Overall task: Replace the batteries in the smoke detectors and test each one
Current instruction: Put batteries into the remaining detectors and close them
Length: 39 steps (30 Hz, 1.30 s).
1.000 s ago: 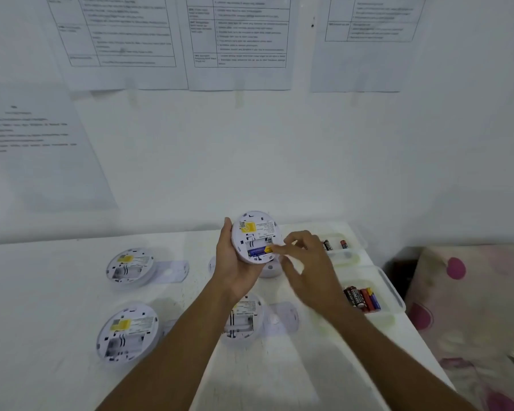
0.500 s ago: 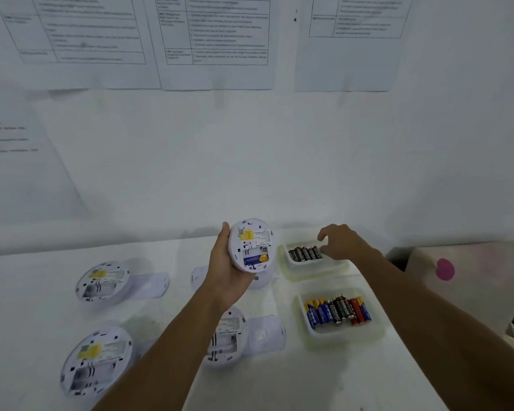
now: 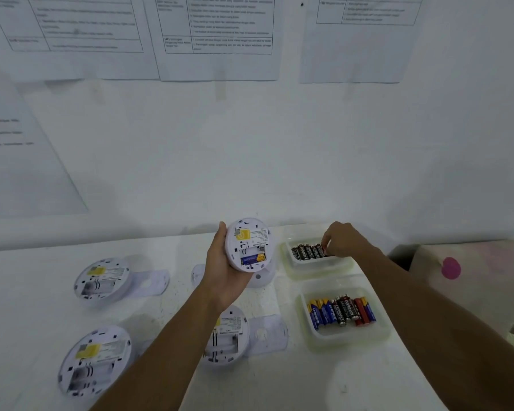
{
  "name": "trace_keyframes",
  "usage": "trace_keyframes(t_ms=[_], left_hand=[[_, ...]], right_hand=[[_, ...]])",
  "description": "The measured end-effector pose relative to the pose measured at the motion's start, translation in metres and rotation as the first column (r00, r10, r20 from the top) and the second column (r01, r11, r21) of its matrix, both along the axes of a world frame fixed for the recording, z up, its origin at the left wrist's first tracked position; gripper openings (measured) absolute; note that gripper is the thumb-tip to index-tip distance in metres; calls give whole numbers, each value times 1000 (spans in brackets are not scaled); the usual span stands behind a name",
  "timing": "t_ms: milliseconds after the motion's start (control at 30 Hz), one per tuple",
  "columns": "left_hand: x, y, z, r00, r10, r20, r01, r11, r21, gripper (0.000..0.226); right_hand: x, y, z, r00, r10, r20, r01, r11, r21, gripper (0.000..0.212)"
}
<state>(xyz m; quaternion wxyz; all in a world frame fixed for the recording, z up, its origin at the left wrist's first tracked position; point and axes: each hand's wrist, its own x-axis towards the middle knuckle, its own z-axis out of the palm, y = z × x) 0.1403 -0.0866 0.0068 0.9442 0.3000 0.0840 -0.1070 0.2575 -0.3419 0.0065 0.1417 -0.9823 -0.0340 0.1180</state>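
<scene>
1. Centrally, the held smoke detector [image 3: 247,244] was raised above the white table [image 3: 27,292], its back towards the camera, with a blue battery [image 3: 252,258] seated in its open compartment.
2. The left hand [image 3: 223,268] grasped it from the left, fingers wrapped behind the rim.
3. Just to its right, the right hand [image 3: 343,240] reached into the far tray [image 3: 318,266], its curled fingertips pinching the rightmost of the black batteries [image 3: 307,251] lined up there.
4. The near tray [image 3: 347,336], just in front of the far one, held mixed batteries [image 3: 341,312] in blue, black and red.
5. Three other detectors [image 3: 101,281] lay back-up on the table, each touching a mounting plate [image 3: 152,281].
6. Printed sheets [image 3: 217,25] hung on the wall behind.
</scene>
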Motion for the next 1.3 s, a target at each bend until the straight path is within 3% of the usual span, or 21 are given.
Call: trace_keyframes(t_ms=[133, 267, 400, 467, 633, 800, 867, 933, 1033, 1100, 1200, 1300], left_hand=[[-2, 2, 3, 1000, 3, 15, -3, 1000, 4, 58], [-4, 2, 6, 1000, 7, 9, -7, 1000, -1, 60], [-9, -4, 10, 1000, 8, 24, -8, 1000, -1, 66], [-13, -7, 12, 999, 15, 33, -15, 1000, 12, 63], [-29, -9, 13, 998, 22, 59, -28, 994, 101, 63], [-50, 1, 20, 999, 20, 50, -26, 991, 132, 64], [-58, 7, 24, 999, 26, 43, -32, 991, 130, 66], [-66, 11, 26, 998, 31, 47, -37, 990, 137, 69], [-77, 20, 24, 995, 48, 84, -62, 984, 168, 69], [-81, 27, 22, 994, 60, 93, -74, 984, 162, 66], [-87, 38, 22, 994, 71, 88, -83, 987, 136, 64], [-92, 49, 24, 993, 73, 89, -83, 991, 106, 62]], right_hand=[[-5, -4, 7, 999, -11, 53, 7, 997, 81, 21], [-27, -3, 31, 982, -27, 186, -37, 941, 335, 15], [-74, 25, 64, 956, -85, 282, -145, 699, 700, 20], [-103, 47, 72, 950, -35, 310, -229, 594, 771, 20], [-153, 94, 56, 865, 18, 501, -424, 561, 711, 20], [-170, 118, 30, 686, 90, 722, -587, 654, 477, 20], [-178, 125, 25, 649, 109, 753, -621, 647, 442, 18], [-186, 131, 23, 686, 63, 725, -603, 607, 518, 16], [-198, 146, 31, 851, -95, 516, -402, 513, 758, 27], [-198, 153, 36, 916, -177, 359, -226, 512, 829, 60], [-193, 160, 36, 974, -160, 158, -46, 547, 836, 109], [-191, 174, 35, 986, -140, 91, 1, 550, 835, 131]])
